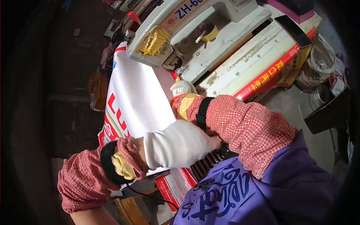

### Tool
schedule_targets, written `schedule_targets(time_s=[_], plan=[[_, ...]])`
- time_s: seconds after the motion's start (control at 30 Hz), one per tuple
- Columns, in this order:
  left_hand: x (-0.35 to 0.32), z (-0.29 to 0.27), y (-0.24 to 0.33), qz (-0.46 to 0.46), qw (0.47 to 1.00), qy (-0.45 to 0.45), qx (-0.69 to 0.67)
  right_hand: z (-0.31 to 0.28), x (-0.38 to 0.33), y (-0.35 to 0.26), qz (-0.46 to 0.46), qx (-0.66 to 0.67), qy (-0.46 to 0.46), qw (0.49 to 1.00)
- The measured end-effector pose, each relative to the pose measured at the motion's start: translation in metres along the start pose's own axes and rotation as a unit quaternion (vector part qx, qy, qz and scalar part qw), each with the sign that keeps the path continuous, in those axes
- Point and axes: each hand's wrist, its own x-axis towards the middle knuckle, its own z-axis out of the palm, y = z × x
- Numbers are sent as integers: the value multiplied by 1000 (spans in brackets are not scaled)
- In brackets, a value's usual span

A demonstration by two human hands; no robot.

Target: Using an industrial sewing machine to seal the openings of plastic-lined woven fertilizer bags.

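Observation:
A large white woven sack (pixel 140 97) with red and green print hangs at the left of a pale sewing machine (pixel 225 33). My right hand (pixel 182 87), in a white glove, is close to the machine's needle area at the sack's edge. Its fingers look closed on that edge, partly hidden, with a yellow tip showing on one. My left hand (pixel 182 144), also white-gloved, lies across the sack's near part. It is bent and closed, its fingers curled toward my right sleeve (pixel 247 129), which hides what they hold, if anything.
A yellow tape roll (pixel 210 32) sits on the machine bed. Right of it runs a worn white tabletop (pixel 255 56) with a red-and-yellow printed front edge and a dark phone-shaped slab (pixel 293 30). A plastic-lined bin (pixel 318 63) stands far right. Below is a red-and-white package (pixel 168 189).

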Motion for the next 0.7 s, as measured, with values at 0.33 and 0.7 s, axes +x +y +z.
schedule_targets(time_s=[0.33, 0.7], plan=[[-37, -13, -94, 73, 983, 163, 44, -57, -80, 2, 50, -53, 117, 990], [4, 68, -12, 42, 957, 284, -48, -21, -52, 27, 206, 224, 104, 947]])
